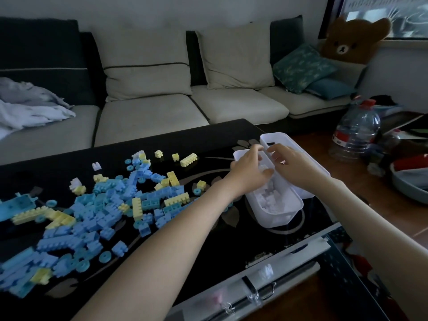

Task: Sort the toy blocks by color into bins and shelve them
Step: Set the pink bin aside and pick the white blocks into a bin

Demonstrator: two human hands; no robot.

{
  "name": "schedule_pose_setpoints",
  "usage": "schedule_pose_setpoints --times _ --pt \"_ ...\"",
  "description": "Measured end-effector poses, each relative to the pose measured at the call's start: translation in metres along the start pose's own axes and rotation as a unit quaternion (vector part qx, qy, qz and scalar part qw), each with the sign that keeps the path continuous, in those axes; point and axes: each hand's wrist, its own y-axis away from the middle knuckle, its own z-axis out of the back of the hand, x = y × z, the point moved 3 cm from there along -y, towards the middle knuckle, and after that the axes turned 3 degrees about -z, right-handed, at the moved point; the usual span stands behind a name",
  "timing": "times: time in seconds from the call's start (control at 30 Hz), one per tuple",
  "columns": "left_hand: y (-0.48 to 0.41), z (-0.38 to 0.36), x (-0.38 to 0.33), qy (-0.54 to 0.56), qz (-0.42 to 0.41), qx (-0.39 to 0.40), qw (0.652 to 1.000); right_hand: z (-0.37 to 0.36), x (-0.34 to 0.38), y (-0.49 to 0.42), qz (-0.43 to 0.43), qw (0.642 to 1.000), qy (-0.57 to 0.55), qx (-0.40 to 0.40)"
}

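Early yet: white blocks (273, 201) in near bin (300, 203), blue-yellow heap (104, 205) unsorted on counter (208, 239), left hand (249, 172) and right hand (293, 164) curled at rims, grasp unclear.

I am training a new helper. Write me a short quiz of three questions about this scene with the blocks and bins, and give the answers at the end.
1. True or false: the near white bin holds white blocks.
2. Most loose blocks on the black table are: A red, B blue, C green.
3. How many white bins are in view?
Key: 1 true; 2 B; 3 two.
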Motion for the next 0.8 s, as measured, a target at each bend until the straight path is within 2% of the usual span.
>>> schedule_pose_setpoints --times 0.1,0.2,0.33,0.5,0.67,0.8 --pt "0.014 0.015 0.005 -0.115 -0.023 -0.006 0.993 0.0 0.01 -0.004 0.01 1.0 -0.007 -0.011" --pt "0.041 0.047 0.022 -0.116 -0.014 -0.044 0.992 -0.006 0.033 -0.009 0.035 0.999 -0.012 -0.02" --pt "0.088 0.093 0.067 -0.089 0.058 -0.073 0.992 -0.028 0.086 -0.01 0.113 0.994 -0.005 -0.007" --pt "0.162 0.15 0.132 -0.103 0.133 -0.135 0.977 -0.09 0.173 -0.011 0.227 0.97 -0.01 0.084" --pt "0.222 0.196 0.177 -0.142 0.181 -0.2 0.952 -0.144 0.232 -0.005 0.263 0.953 -0.011 0.15" --pt "0.274 0.235 0.223 -0.171 0.24 -0.293 0.91 -0.19 0.274 -0.004 0.296 0.933 0.011 0.205"
